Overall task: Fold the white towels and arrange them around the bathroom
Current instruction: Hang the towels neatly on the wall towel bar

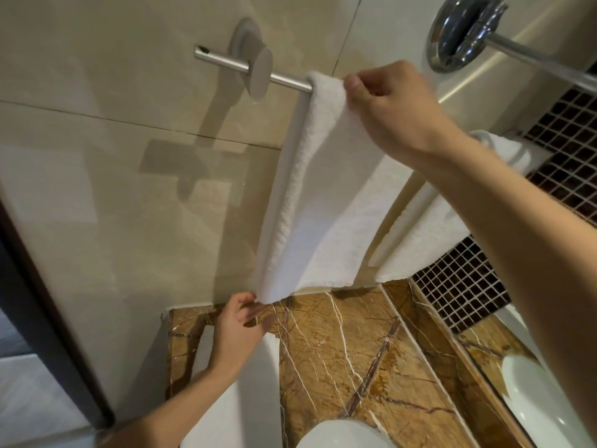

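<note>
our right hand (pixel 397 111) pinches the folded white terry towel (pixel 323 195) where it drapes over the brushed metal wall rail (pixel 226 61); our left hand (pixel 240 324) pinches its bottom corner.

A metal bar (pixel 226 64) on the far wall carries a white towel (pixel 323 205), draped over it and hanging down. Below is a brown marble counter (pixel 339 350), with a flat white thing (pixel 239 409) in its near-left notch.
</note>
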